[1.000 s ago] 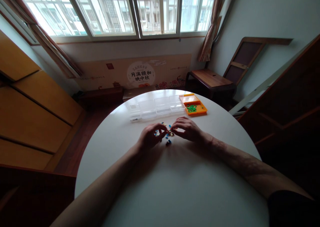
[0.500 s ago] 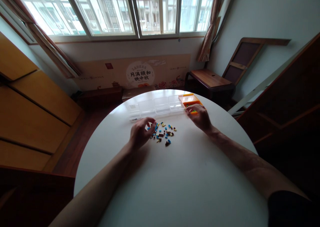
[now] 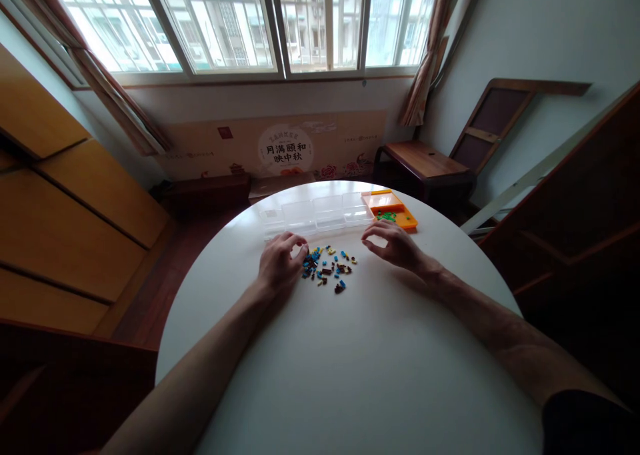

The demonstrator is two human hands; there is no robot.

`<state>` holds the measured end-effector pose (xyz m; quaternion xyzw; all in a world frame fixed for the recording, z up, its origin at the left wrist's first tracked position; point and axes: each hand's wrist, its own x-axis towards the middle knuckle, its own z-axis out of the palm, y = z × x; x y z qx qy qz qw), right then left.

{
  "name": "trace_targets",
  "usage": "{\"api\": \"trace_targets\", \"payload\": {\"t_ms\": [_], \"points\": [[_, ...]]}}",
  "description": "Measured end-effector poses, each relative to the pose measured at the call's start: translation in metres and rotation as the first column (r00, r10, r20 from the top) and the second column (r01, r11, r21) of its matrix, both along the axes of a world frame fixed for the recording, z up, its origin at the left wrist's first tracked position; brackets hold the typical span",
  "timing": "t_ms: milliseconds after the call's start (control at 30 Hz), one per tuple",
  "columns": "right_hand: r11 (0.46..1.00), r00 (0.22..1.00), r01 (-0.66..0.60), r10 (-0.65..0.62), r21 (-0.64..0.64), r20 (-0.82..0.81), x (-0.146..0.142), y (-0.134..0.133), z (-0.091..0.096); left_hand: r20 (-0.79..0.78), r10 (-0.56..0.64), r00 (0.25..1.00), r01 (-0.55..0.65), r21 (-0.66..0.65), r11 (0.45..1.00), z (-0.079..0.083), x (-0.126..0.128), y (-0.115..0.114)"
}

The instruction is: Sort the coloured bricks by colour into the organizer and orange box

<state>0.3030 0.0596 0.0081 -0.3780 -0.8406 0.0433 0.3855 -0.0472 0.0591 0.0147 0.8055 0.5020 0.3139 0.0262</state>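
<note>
A scattered pile of small blue, brown and yellow building bricks (image 3: 326,271) lies on the white round table (image 3: 350,361). My left hand (image 3: 281,261) rests at the pile's left edge, thumb and forefinger curled together; whatever sits between the tips is too small to make out. To the right of the pile hovers my right hand (image 3: 395,245), its thumb and fingers curved with a small gap between the tips and nothing visible in them. Just beyond it stands an orange tray (image 3: 407,220) with small green bricks (image 3: 386,216) in one compartment.
A clear plastic divided case (image 3: 313,215) stretches along the far side of the table, left of the orange tray. Behind the table are a wooden chair (image 3: 425,159) and a printed cardboard panel (image 3: 240,135). Wooden cabinets (image 3: 95,221) stand on the left.
My right hand has drawn back from the orange tray towards the pile, uncovering the green bricks. My left hand stays beside the pile. The whole view has shifted slightly.
</note>
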Motion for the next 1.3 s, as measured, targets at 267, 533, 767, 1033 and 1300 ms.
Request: {"api": "trace_targets", "payload": {"t_ms": [267, 533, 767, 1033, 1300], "points": [[0.986, 0.981, -0.073, 0.097, -0.147, 0.166, -0.028, -0.015, 0.004, -0.041, 0.067, 0.997, -0.071, -0.08, 0.994, -0.009, -0.005, 0.005], [0.958, 0.967, -0.134, 0.182, -0.254, 0.176, -0.031, 0.001, 0.004, -0.068, 0.009, 0.998, -0.015, -0.088, 0.996, -0.007, 0.0, 0.001], [0.972, 0.981, -0.141, 0.162, -0.189, 0.105, -0.055, 0.006, -0.005, -0.056, -0.031, 0.998, 0.026, -0.085, 0.996, -0.005, 0.0, 0.0], [0.977, 0.987, -0.159, 0.151, -0.143, -0.063, -0.053, 0.008, -0.02, -0.06, -0.042, 0.997, 0.036, -0.101, 0.994, -0.004, 0.0, -0.001], [0.972, 0.967, -0.122, 0.07, -0.202, -0.245, -0.052, 0.009, -0.024, -0.07, -0.029, 0.997, 0.022, -0.103, 0.994, -0.002, 0.001, -0.003]]}}
